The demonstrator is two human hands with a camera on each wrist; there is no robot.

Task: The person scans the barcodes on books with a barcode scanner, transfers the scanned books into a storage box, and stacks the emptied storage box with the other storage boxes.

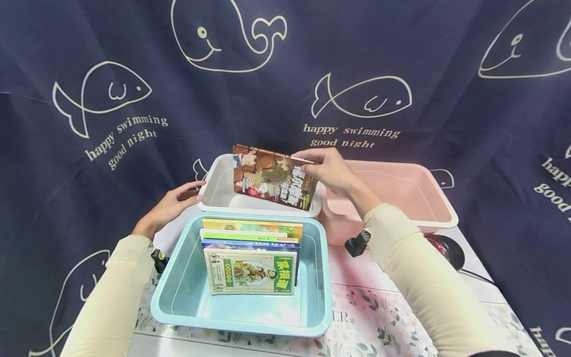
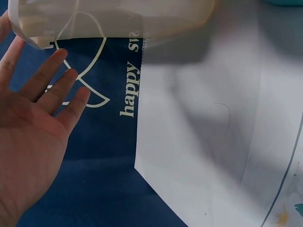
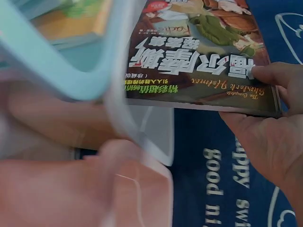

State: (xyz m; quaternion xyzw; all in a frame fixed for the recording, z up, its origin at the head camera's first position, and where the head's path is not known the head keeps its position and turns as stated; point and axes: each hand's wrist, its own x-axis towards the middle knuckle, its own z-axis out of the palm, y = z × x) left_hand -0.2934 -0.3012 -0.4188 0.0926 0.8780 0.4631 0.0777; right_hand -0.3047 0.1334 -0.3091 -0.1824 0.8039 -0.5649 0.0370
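Note:
My right hand [image 1: 332, 171] pinches a brown illustrated book [image 1: 272, 178] near its upper right corner. The book hangs tilted over the white bin [image 1: 214, 204], its lower part inside the rim. In the right wrist view, the thumb lies on the cover of the book [image 3: 199, 61], which carries the words "Sherlock Holmes". My left hand [image 1: 171, 206] is at the left rim of the white bin, fingers mostly straight. The left wrist view shows that hand [image 2: 35, 118] palm toward the camera, fingertips at the bin's outer side [image 2: 118, 21].
In front, a light blue bin [image 1: 176, 297] holds several upright books [image 1: 252, 272]. A pink bin [image 1: 401, 193] stands at the right, with a dark computer mouse [image 1: 452, 250] beside it. A navy curtain with whale and fish drawings [image 1: 250, 104] hangs behind the table.

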